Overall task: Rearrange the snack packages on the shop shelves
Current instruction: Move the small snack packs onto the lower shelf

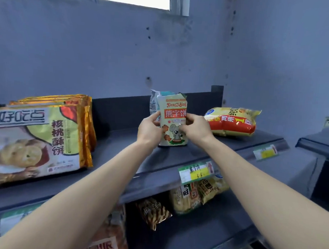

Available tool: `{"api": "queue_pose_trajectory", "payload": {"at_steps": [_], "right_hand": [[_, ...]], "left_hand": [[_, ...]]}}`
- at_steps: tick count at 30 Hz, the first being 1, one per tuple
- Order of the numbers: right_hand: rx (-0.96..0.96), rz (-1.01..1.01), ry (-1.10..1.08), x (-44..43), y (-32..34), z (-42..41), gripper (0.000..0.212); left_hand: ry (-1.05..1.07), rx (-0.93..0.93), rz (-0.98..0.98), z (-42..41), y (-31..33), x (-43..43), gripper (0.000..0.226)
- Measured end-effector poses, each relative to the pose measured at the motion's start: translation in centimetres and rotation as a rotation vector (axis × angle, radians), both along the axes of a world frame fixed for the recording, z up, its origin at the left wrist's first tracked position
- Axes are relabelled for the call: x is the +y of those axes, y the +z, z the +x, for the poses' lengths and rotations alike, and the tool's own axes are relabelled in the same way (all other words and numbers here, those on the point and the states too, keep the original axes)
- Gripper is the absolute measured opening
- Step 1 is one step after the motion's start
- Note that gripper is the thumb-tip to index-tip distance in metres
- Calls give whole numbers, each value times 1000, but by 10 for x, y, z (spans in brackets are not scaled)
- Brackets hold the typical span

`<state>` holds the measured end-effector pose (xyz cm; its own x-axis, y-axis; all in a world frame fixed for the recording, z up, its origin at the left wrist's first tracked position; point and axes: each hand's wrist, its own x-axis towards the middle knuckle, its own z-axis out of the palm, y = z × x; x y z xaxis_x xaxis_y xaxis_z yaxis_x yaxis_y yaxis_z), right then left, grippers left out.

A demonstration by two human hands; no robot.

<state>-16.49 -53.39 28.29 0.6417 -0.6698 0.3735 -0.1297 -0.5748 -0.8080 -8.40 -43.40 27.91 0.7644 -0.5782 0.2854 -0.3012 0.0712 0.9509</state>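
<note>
both hands, left hand [150,128] and right hand [195,128], grip the bear biscuit pack [174,123] upright on the top shelf [131,157]. step in hand: positioning it. next, likely square it and release.

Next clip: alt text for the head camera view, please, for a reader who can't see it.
The left hand and right hand grip a bear-print biscuit pack upright on the top shelf. A stack of large biscuit bags stands to its left, and a yellow and red bag lies to its right.
</note>
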Motion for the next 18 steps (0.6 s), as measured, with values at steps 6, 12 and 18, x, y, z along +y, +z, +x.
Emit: {"api": "queue_pose_trajectory", "payload": {"at_steps": [6,12,18], "right_hand": [[22,46,44,-21,9,18,28],[37,81,105,-27,5,9,33],[-45,0,115,-20,6,-14,42]], "left_hand": [[42,27,80,13,7,-20,64],[106,10,95,5,4,-23,59],[227,-47,154,-14,7,-13,46]]}}
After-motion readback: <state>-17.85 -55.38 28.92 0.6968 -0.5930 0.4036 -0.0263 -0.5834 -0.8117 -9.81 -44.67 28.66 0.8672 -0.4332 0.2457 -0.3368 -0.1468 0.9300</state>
